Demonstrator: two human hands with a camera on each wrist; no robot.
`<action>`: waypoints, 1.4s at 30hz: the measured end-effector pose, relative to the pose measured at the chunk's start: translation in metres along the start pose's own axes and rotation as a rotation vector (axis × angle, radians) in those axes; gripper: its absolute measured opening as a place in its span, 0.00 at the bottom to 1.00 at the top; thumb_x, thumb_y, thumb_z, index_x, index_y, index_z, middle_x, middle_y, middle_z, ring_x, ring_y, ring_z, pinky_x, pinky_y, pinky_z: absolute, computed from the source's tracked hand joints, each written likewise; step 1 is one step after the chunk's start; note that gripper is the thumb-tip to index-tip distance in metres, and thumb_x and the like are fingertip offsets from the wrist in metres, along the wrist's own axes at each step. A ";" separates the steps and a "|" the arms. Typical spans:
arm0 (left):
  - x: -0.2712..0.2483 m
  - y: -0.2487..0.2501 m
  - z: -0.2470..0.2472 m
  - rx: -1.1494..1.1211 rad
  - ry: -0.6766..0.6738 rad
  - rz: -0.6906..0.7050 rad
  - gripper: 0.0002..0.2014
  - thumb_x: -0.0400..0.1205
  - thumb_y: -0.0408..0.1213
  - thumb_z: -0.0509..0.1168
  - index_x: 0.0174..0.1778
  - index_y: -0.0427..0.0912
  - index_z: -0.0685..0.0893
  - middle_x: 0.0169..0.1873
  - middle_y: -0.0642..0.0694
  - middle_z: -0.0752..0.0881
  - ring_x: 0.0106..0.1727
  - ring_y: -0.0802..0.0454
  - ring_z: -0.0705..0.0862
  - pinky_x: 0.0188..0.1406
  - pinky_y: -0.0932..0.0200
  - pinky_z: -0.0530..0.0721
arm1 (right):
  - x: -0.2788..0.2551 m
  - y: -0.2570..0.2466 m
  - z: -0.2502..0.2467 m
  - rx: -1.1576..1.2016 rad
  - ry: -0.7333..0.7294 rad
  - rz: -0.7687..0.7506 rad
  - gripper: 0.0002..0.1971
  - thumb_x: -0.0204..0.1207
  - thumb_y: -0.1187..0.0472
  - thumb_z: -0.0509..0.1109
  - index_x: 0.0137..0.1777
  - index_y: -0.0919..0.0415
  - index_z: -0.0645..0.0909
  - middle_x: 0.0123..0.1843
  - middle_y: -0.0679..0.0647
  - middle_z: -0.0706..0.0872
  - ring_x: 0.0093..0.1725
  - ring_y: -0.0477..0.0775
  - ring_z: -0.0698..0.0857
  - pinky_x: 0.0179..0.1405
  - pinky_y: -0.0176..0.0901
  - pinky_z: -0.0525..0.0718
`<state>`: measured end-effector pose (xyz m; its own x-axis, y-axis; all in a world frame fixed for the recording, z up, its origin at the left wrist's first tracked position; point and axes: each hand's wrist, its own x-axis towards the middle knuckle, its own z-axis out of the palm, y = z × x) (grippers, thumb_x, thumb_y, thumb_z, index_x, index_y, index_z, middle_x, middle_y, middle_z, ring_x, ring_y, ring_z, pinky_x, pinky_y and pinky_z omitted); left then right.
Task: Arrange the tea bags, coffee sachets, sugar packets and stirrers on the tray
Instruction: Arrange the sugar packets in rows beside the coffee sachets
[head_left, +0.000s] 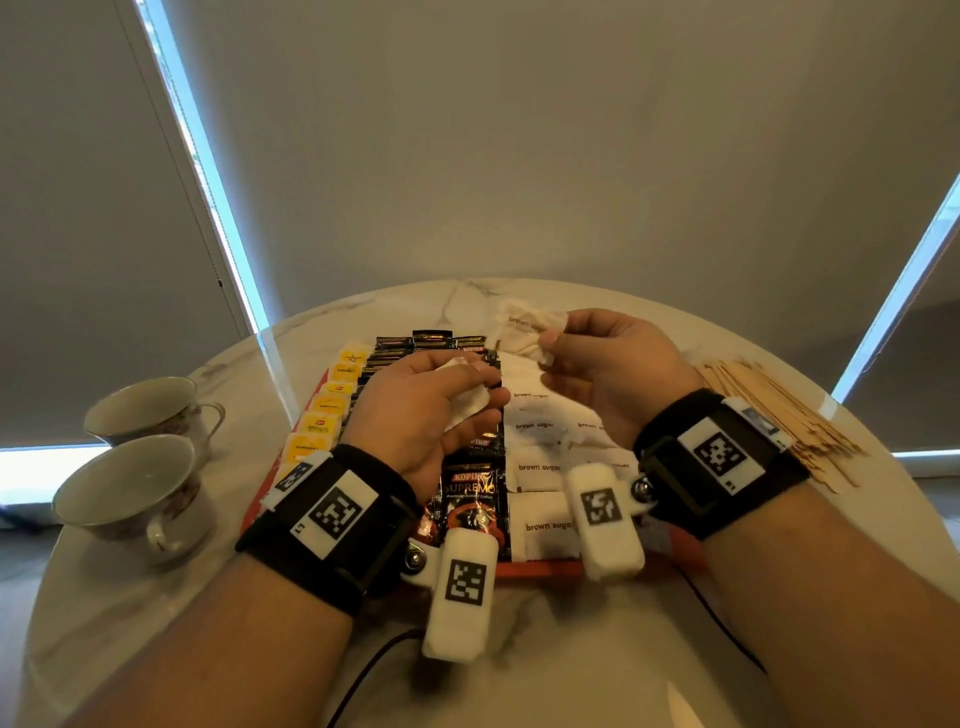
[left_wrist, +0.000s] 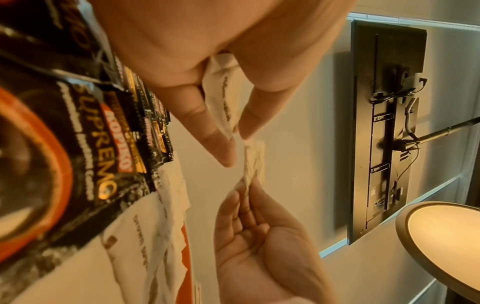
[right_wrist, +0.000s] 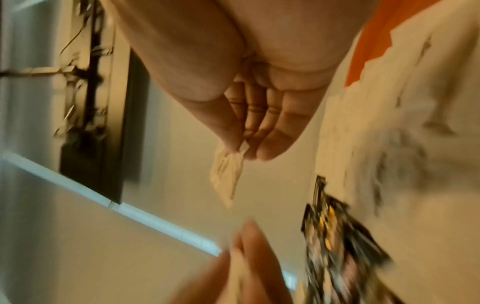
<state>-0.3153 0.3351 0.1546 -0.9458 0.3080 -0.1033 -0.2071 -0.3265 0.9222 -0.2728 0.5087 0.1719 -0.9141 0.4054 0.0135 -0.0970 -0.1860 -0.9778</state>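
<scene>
Left hand (head_left: 431, 410) and right hand (head_left: 597, 364) each pinch a sugar packet (head_left: 467, 410) above the tray (head_left: 540, 569); lay them flat, overlapping that white row.

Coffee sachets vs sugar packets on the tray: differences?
The coffee sachets are glossy black with orange print; the sugar packets are matt white paper marked "brown sugar". Coffee fills the tray's middle column, sugar the right. Only sugar is in hand: left hand and right hand each hold some. Both overlap in rows.
</scene>
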 end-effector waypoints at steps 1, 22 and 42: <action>0.002 0.000 -0.001 -0.042 0.011 -0.007 0.11 0.85 0.23 0.68 0.62 0.34 0.84 0.44 0.39 0.95 0.45 0.44 0.96 0.34 0.57 0.92 | 0.007 -0.001 -0.007 0.028 0.066 0.019 0.08 0.76 0.74 0.76 0.51 0.65 0.83 0.43 0.61 0.89 0.37 0.53 0.89 0.40 0.48 0.91; 0.009 0.000 -0.005 -0.160 0.010 -0.050 0.19 0.87 0.15 0.53 0.66 0.39 0.77 0.51 0.32 0.94 0.51 0.37 0.95 0.40 0.51 0.94 | 0.044 0.011 -0.058 -0.658 0.260 0.431 0.05 0.72 0.65 0.79 0.41 0.64 0.85 0.29 0.55 0.81 0.39 0.57 0.78 0.44 0.49 0.76; 0.007 0.002 -0.004 -0.139 -0.007 -0.052 0.19 0.87 0.15 0.53 0.67 0.39 0.77 0.52 0.31 0.93 0.50 0.38 0.95 0.38 0.53 0.94 | 0.033 0.000 -0.040 -0.640 0.161 0.224 0.09 0.80 0.62 0.74 0.57 0.63 0.89 0.45 0.52 0.90 0.35 0.45 0.84 0.28 0.36 0.79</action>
<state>-0.3231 0.3328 0.1542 -0.9310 0.3341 -0.1466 -0.2891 -0.4302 0.8552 -0.2871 0.5573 0.1637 -0.8104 0.5557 -0.1855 0.3834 0.2637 -0.8852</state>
